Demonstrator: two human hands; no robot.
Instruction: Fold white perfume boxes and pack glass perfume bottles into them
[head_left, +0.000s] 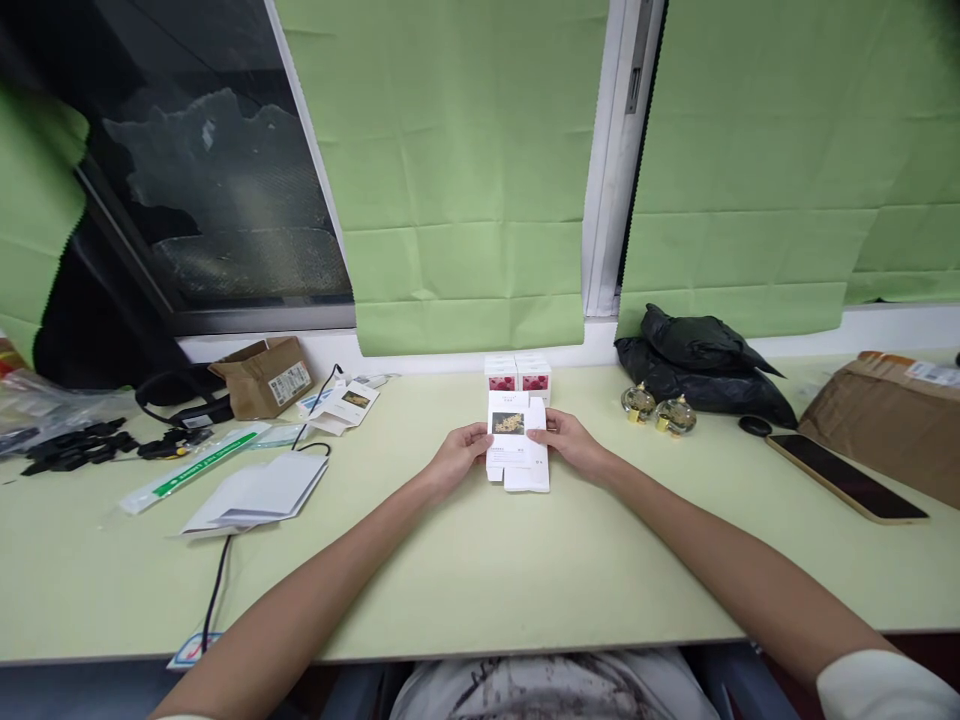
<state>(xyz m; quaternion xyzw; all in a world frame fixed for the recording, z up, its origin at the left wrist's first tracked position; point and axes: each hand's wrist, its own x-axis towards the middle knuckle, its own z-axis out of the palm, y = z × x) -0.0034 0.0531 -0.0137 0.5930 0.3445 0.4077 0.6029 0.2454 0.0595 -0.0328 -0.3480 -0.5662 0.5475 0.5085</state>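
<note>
Between my two hands is a flattened white carton (517,452) with a dark picture of yellow flowers and some printing on its face. My left hand (459,458) pinches its left edge between thumb and fingers. On the right edge, my right hand (571,440) grips it the same way, thumb lying on the front. The carton's flaps stick out at top and bottom. Just behind it stand small white boxes (535,380) with pink-red pictures, partly hidden by the carton.
Left on the table (450,590) are folded white cartons (262,490), another flower-print carton (343,405), a brown box (262,378) and black cables (82,445). To the right lie two glass-and-gold ornaments (675,415), black plastic bags (705,365), a phone (847,477) and a large cardboard box (892,420).
</note>
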